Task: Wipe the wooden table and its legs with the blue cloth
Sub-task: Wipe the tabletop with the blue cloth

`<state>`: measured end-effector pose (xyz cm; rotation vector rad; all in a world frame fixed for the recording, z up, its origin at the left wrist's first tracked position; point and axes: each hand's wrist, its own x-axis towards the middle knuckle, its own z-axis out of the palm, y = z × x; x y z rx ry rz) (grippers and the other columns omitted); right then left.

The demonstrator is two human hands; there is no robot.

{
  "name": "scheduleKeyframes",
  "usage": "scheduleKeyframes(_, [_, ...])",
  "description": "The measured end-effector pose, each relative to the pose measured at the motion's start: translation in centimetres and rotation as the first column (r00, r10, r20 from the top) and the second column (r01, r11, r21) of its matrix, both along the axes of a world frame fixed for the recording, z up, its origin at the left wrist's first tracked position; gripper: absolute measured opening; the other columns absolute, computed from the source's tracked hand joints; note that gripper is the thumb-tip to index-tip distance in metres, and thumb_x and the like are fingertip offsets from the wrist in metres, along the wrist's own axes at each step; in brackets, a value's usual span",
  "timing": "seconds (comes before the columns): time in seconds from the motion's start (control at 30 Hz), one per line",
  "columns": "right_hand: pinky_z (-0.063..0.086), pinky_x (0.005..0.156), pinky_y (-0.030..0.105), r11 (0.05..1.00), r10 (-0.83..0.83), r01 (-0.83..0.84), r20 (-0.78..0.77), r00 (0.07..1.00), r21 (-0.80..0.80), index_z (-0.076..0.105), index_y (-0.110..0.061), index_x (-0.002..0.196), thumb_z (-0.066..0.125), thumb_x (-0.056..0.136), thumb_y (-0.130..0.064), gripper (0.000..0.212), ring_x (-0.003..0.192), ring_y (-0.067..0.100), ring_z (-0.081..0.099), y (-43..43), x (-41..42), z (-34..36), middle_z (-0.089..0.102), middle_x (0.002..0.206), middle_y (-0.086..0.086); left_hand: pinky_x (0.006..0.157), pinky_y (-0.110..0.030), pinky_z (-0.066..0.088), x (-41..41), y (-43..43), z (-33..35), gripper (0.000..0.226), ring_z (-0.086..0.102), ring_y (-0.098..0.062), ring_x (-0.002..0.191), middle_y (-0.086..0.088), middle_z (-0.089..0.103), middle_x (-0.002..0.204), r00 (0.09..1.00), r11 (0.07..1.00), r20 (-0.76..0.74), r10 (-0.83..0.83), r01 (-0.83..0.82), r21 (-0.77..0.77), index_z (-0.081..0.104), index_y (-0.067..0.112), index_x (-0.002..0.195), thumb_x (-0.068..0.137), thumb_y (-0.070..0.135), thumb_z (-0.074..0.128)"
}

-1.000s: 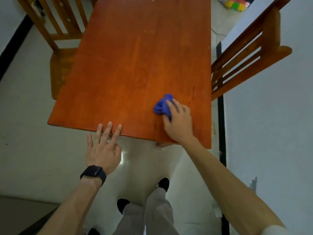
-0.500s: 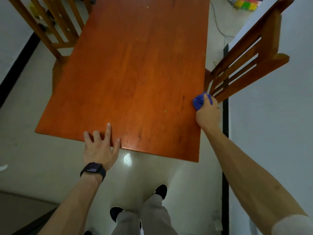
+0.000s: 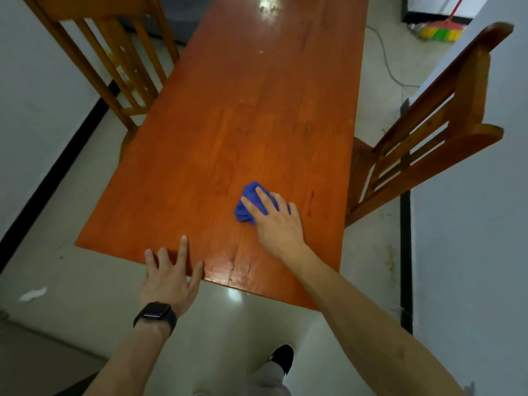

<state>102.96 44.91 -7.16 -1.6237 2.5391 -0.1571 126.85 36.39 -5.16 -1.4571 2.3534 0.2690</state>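
A long reddish wooden table [image 3: 243,124] runs away from me down the middle of the view. The bunched blue cloth [image 3: 248,202] lies on its near right part. My right hand [image 3: 275,221] presses down on the cloth with fingers spread over it. My left hand [image 3: 168,272], with a black watch at the wrist, rests its straight fingers on the table's near edge. The table's legs are hidden under the top.
A wooden chair [image 3: 428,138] stands tight against the table's right side, beside a white wall. Another wooden chair [image 3: 114,58] stands at the far left. A colourful broom [image 3: 437,31] and a cable lie on the floor far right. White paper scrap [image 3: 33,294] lies on the floor left.
My right hand has swept the cloth from the table's right edge back inward to the left. My left hand stays on the near edge. The view has tilted up along the table.
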Motion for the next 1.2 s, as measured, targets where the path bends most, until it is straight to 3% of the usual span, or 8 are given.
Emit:
scheduleKeyframes(0.13, [0.029, 0.106, 0.055, 0.932, -0.359, 0.358, 0.012, 0.933, 0.066, 0.018, -0.042, 0.152, 0.050, 0.093, -0.021, 0.070, 0.138, 0.037, 0.025, 2.1, -8.3, 0.5, 0.013, 0.164, 0.000, 0.117, -0.053, 0.021, -0.2, 0.1, 0.4, 0.075, 0.014, -0.043, 0.144, -0.013, 0.029, 0.148, 1.000, 1.000, 0.017, -0.017, 0.017, -0.007, -0.003, 0.033, 0.156, 0.093, 0.068, 0.017])
scheduleKeyframes(0.27, [0.037, 0.106, 0.057, 0.702, -0.712, 0.686, 0.218, 0.667, 0.191, 0.014, -0.033, 0.154, 0.049, 0.093, -0.015, 0.072, 0.131, 0.042, 0.032, 5.2, -12.5, 2.3, 0.015, 0.159, 0.009, 0.117, -0.052, 0.022, -0.2, -0.4, 1.1, 0.077, 0.020, -0.038, 0.142, -0.012, 0.027, 0.149, 0.997, 0.999, 0.075, -0.027, 0.025, 0.035, -0.003, 0.033, 0.156, 0.092, 0.071, 0.018])
scheduleKeyframes(0.4, [0.044, 0.103, 0.049, 0.569, -0.795, 0.776, 0.424, 0.434, 0.273, 0.028, -0.021, 0.150, 0.053, 0.092, -0.013, 0.064, 0.123, 0.037, 0.047, 9.8, -8.8, 3.5, 0.031, 0.148, 0.017, 0.118, -0.052, 0.020, -0.4, -0.3, 2.6, 0.074, 0.014, -0.035, 0.147, -0.009, 0.013, 0.161, 0.996, 0.991, 0.089, -0.015, 0.003, 0.131, -0.002, 0.036, 0.155, 0.092, 0.071, 0.016])
scheduleKeyframes(0.5, [0.041, 0.105, 0.050, 0.627, -0.731, 0.764, 0.452, 0.512, 0.149, 0.019, -0.026, 0.155, 0.052, 0.094, -0.011, 0.071, 0.130, 0.038, 0.041, 12.5, -2.8, 4.4, 0.020, 0.157, 0.011, 0.119, -0.057, 0.013, 0.5, 0.4, 3.8, 0.069, 0.005, -0.029, 0.151, -0.004, -0.004, 0.165, 0.997, 0.978, 0.076, -0.009, -0.008, 0.210, -0.001, 0.041, 0.155, 0.094, 0.069, 0.014])
scheduleKeyframes(0.7, [0.044, 0.096, 0.053, 0.766, -0.618, 0.643, 0.276, 0.736, 0.002, 0.042, -0.021, 0.148, 0.062, 0.089, -0.012, 0.062, 0.118, 0.044, 0.047, 12.1, 6.8, 4.0, 0.036, 0.154, 0.014, 0.118, -0.058, 0.007, 2.3, -0.5, 5.3, 0.063, 0.005, -0.024, 0.151, 0.000, -0.004, 0.165, 0.994, 0.961, 0.066, -0.087, 0.066, 0.267, 0.005, 0.043, 0.154, 0.097, 0.064, 0.020])
scheduleKeyframes(0.83, [0.051, 0.082, 0.052, 0.782, -0.611, 0.620, 0.265, 0.746, 0.058, 0.052, -0.022, 0.142, 0.079, 0.070, -0.010, 0.077, 0.108, 0.040, 0.049, 11.1, 13.2, 2.8, 0.047, 0.148, 0.006, 0.120, -0.053, 0.006, 4.5, -0.1, 4.9, 0.063, 0.000, -0.021, 0.152, 0.003, -0.007, 0.165, 0.986, 0.946, -0.009, -0.169, 0.165, 0.279, 0.005, 0.040, 0.155, 0.100, 0.053, 0.031])
scheduleKeyframes(1.0, [0.052, 0.080, 0.054, 0.732, -0.669, 0.682, 0.206, 0.714, 0.016, 0.057, -0.015, 0.137, 0.078, 0.063, -0.002, 0.078, 0.105, 0.046, 0.051, 9.3, 16.4, 2.1, 0.053, 0.143, 0.012, 0.118, -0.042, 0.021, 9.0, -4.2, 5.0, 0.063, 0.026, -0.024, 0.144, -0.002, 0.020, 0.161, 0.936, 0.928, -0.170, -0.307, 0.334, 0.163, 0.020, 0.036, 0.153, 0.097, 0.042, 0.046])
scheduleKeyframes(1.2, [0.041, 0.092, 0.042, 0.771, -0.613, 0.636, 0.241, 0.752, -0.021, 0.045, -0.018, 0.146, 0.056, 0.074, -0.005, 0.075, 0.112, 0.043, 0.042, 1.7, 19.8, 1.8, 0.042, 0.152, 0.009, 0.120, -0.055, 0.010, 15.1, -13.5, 4.7, 0.078, 0.000, -0.023, 0.151, 0.000, -0.009, 0.164, 0.958, 0.954, -0.103, -0.268, 0.279, 0.113, -0.005, 0.030, 0.156, 0.096, 0.037, 0.045])
